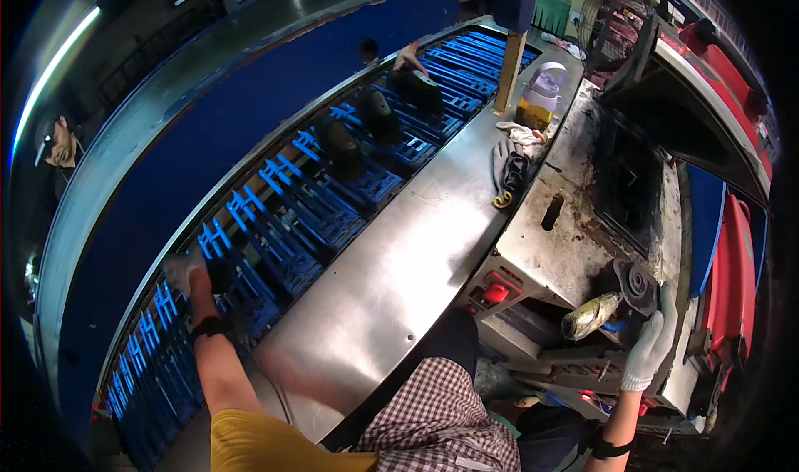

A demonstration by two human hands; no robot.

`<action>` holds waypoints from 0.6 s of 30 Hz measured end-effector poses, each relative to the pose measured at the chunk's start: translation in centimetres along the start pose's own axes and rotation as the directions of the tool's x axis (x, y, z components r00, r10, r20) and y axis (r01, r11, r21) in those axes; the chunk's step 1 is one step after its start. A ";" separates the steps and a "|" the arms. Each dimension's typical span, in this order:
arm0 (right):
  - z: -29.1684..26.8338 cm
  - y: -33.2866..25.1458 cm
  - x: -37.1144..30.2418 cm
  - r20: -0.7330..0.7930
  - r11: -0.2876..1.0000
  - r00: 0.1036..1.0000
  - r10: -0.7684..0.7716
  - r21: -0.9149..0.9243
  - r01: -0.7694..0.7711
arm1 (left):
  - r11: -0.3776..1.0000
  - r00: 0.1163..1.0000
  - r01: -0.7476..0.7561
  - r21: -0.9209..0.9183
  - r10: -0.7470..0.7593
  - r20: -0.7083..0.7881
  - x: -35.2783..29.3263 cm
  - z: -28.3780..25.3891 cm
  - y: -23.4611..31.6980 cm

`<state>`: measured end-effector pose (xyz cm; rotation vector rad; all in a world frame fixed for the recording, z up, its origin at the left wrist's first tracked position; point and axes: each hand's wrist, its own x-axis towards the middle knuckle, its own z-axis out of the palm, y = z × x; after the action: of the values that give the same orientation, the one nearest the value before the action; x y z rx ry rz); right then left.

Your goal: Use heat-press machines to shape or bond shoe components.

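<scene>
My left hand (183, 274) reaches over the conveyor (287, 206) of blue bars. Its fingers are blurred, and a dark lump (218, 274) lies right beside them; whether I grip it cannot be made out. At the lower right, my right hand (652, 351), in a white knit glove, has its fingers stretched upward along the edge of a dark ridged disc (637, 284). Next to the disc, a handle wrapped in pale, worn covering (591, 316) points toward me. Several dark rounded pieces, shoe-like in outline, including one in the middle (379, 116), stand on the conveyor farther away.
Between me and the conveyor runs a metal ledge (374, 251). A stained machine top (553, 235) with a red switch (497, 293) stands at right. Gloves (524, 135) and a jug of yellowish liquid (539, 104) lie beyond. Another person's hand (408, 58) reaches across; a person (60, 146) is at far left.
</scene>
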<state>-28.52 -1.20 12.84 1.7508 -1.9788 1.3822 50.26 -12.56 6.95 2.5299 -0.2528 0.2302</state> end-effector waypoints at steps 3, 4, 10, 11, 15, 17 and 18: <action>0.3 0.1 0.1 -0.015 1.000 1.000 -0.013 0.005 0.013 | 0.785 0.963 0.222 -0.578 -0.083 0.258 3.8 1.8 -5.9; 0.1 0.0 0.0 -0.019 1.000 1.000 -0.012 -0.003 0.012 | 0.784 0.961 0.223 -0.579 -0.078 0.265 3.6 2.5 -6.4; 1.3 -0.4 0.5 -0.002 0.986 0.998 0.069 0.149 -0.068 | 0.423 0.894 0.362 -0.831 0.094 0.438 7.5 1.2 -13.6; 0.3 -0.7 0.3 -0.011 0.990 0.996 0.084 0.112 -0.082 | 0.224 0.781 0.535 -0.815 0.237 0.578 3.2 2.6 -11.1; -0.3 -1.5 0.6 -0.084 0.997 0.996 0.039 0.067 -0.033 | 0.181 0.467 0.807 -0.562 0.386 0.795 -5.0 -3.2 -7.8; -0.7 -2.8 1.0 -0.197 0.996 0.977 -0.086 -0.042 0.079 | 0.109 0.444 0.836 -0.538 0.441 0.780 -7.9 -2.6 -5.8; -0.5 -4.5 1.2 -0.214 0.997 0.975 -0.066 0.011 0.070 | 0.039 0.433 0.857 -0.514 0.486 0.759 -10.2 -2.5 -4.4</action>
<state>-25.26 -1.23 16.24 1.5859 -1.7831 1.4998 41.10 -6.26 4.40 0.7794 -0.1801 -1.1929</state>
